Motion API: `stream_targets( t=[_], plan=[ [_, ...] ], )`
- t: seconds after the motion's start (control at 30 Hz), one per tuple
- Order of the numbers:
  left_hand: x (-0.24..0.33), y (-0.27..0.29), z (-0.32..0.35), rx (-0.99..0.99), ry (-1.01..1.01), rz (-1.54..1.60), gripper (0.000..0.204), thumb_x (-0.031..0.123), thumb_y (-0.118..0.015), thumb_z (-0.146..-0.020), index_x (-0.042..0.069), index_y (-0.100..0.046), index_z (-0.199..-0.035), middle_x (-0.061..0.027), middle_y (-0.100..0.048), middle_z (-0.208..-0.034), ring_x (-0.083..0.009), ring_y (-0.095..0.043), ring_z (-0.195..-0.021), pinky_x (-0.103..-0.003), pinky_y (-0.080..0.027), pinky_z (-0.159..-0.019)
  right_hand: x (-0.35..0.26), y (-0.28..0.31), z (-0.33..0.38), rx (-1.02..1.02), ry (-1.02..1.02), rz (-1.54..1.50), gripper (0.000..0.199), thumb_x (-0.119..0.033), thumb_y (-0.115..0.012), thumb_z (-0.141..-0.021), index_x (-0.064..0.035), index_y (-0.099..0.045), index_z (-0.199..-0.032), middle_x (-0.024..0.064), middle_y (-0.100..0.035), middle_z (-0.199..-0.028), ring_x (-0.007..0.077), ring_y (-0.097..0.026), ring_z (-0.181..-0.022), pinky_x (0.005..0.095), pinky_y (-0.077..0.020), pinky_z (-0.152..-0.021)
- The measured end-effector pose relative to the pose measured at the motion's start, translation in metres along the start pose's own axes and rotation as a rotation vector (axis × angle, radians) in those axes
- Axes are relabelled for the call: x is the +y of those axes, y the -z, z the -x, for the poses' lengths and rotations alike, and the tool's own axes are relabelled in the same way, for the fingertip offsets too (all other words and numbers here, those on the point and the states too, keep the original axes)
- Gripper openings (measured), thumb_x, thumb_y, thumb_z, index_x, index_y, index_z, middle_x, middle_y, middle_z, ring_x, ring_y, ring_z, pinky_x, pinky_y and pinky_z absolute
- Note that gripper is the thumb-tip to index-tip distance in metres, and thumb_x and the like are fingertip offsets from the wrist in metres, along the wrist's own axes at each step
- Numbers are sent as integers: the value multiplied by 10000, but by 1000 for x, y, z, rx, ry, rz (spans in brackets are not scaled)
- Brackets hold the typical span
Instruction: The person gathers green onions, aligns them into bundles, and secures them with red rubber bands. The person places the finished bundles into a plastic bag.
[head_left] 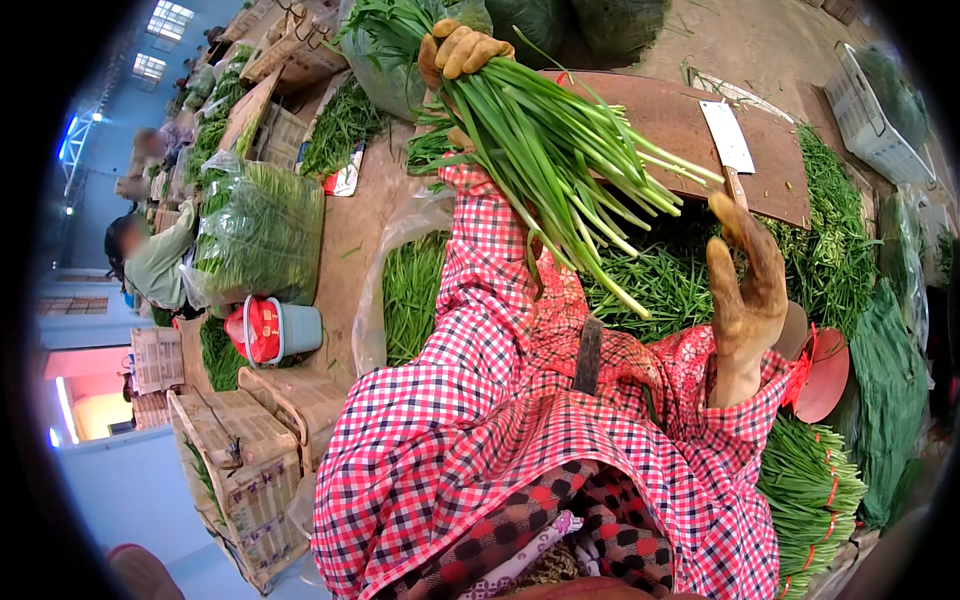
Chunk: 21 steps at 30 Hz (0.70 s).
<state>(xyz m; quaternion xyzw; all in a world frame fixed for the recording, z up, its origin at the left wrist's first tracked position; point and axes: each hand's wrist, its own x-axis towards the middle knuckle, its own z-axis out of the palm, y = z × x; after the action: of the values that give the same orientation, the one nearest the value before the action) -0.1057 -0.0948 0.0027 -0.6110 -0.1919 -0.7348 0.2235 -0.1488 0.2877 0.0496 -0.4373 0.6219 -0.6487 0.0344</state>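
Note:
My left hand [468, 52], in a stained tan glove, is closed around the leafy part of a bunch of garlic chives [560, 140]. The bunch slants down to the right, its pale stem ends fanning out in front of my checked sleeve. My right hand [748, 285], also gloved and stained brown, is raised with fingers apart and nothing in it. Just beyond its fingertips lies a cleaver [728, 138] with a broad pale blade and wooden handle, on a brown board [640, 110]. Loose cut greens [655, 290] are heaped below the bunch.
Tied green bundles [815, 490] are stacked at lower right, beside a red round dish [824, 375] and green sheeting [890, 400]. At left stand a bagged bale of greens [260, 230], a blue-grey bucket [298, 328] and wooden crates [250, 470]. A white crate [875, 120] stands far right. Other people work at far left.

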Motion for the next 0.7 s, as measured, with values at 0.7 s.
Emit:
stream_targets(
  t=[0.7],
  plan=[
    [-9,-3,-2,17,-2,13,396,309,-400,-1036,19,-495,-1289,20,-605,-911,-125,-624,-866,-295,-499,-837,43,-62,-27,167,-296,-265,212,-3,-706,-859,43,-670,-1063,74,-702,-929,141,-660,-851,259,-516,-799]
  ],
)
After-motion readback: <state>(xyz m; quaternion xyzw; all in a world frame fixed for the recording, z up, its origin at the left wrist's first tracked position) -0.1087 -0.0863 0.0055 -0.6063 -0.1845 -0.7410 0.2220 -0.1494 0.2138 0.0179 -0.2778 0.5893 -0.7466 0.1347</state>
